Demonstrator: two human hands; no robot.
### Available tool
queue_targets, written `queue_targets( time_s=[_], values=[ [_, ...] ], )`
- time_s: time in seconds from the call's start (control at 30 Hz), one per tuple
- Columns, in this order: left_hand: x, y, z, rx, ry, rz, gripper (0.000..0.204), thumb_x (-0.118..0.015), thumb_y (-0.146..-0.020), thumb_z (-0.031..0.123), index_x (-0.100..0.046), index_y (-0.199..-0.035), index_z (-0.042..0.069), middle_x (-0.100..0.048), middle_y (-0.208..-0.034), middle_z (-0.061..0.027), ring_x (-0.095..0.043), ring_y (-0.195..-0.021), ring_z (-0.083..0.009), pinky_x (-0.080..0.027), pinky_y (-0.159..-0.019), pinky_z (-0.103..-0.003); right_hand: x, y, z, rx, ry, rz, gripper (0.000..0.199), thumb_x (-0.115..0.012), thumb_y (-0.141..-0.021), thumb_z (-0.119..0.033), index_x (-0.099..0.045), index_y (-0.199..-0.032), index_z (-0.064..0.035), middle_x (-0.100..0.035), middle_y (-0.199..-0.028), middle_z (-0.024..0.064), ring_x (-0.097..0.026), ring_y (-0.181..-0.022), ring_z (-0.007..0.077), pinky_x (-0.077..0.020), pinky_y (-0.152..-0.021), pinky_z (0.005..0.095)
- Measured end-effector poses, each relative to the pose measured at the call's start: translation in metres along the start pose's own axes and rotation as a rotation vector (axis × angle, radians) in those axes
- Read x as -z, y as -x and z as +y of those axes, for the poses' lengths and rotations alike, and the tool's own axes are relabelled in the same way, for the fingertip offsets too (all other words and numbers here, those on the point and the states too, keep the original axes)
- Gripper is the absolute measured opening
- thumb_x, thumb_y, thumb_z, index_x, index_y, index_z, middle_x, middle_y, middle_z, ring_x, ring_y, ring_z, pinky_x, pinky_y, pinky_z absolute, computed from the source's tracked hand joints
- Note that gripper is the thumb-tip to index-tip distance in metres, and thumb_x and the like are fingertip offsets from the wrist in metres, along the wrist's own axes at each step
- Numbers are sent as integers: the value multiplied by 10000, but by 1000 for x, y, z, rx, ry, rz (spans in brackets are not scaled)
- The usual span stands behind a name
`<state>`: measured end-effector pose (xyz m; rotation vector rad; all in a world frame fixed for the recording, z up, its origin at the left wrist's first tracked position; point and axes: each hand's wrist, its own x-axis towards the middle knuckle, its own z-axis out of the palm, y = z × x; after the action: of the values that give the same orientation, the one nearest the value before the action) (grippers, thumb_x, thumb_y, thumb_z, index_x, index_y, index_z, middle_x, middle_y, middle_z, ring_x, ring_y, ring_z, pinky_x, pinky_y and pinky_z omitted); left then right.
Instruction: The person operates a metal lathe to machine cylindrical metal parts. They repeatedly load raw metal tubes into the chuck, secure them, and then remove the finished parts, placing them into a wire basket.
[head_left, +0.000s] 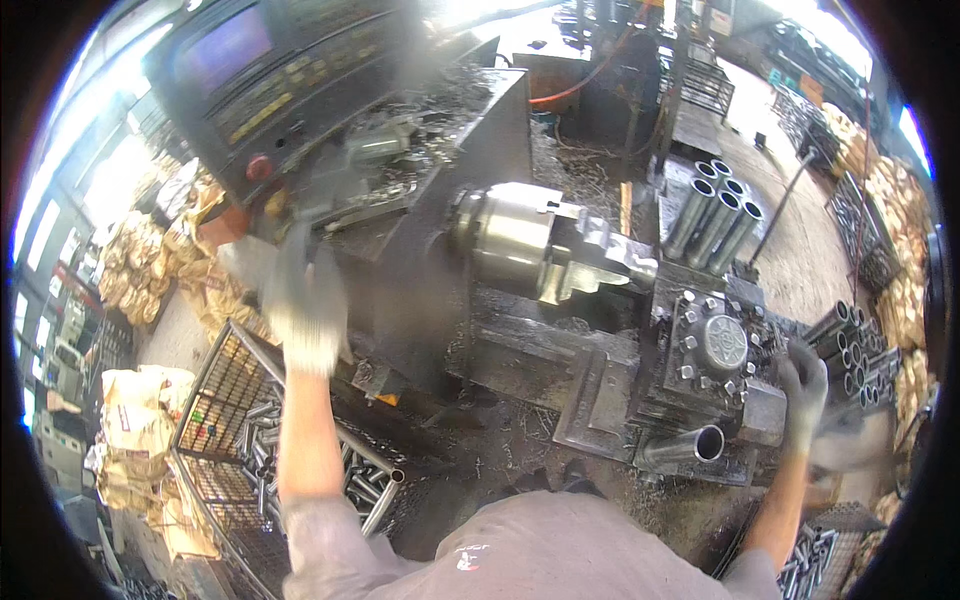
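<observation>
I stand at a metal lathe with a shiny chuck (525,240) at centre. My left hand (300,300), in a white glove and blurred by motion, is raised in front of the machine's left side, below the black control panel (270,70); whether it holds anything is unclear. My right hand (805,385), in a grey glove, rests against the right side of the tool turret (715,350), close to a stack of steel tubes (855,345). A short steel tube (690,445) sticks out below the turret.
A wire basket (225,400) with cut metal tubes stands at lower left. Filled paper sacks (140,440) are piled at the left. More upright tubes (720,215) stand behind the turret. Metal chips litter the lathe bed. Sacks and racks line the right side.
</observation>
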<state>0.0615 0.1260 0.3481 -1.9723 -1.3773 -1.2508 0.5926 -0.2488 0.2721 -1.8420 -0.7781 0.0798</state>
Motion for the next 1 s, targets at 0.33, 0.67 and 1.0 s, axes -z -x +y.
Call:
queue_targets(
  time_s=[0.33,0.67,1.0],
  values=[
    [-77,-141,-95,226,-220,-373,802,-560,-1036,376,-205,-1716,144,-679,-1408,-240,-739,-1134,-414,-567,-983,-519,31,114,44,-193,-6,-89,311,-759,-902,-12,-741,-1208,39,-777,-1059,68,-699,-950,121,-578,-860,298],
    [81,365,101,488,611,-961,190,-735,-955,202,-773,-1055,46,-789,-970,-174,-768,-916,-310,-596,-828,-413,6,156,82,-332,-124,-414,553,-808,-865,-47,-628,-1382,30,-777,-1175,115,-735,-1068,165,-589,-943,308],
    [240,545,85,1042,210,-1290,478,-669,-954,465,-741,-1316,162,-767,-1238,-180,-721,-1191,-361,-553,-1039,-428,-115,172,-3,50,208,-683,344,-884,-800,-301,-769,-912,3,-799,-856,167,-797,-817,236,-610,-756,383]
  ],
)
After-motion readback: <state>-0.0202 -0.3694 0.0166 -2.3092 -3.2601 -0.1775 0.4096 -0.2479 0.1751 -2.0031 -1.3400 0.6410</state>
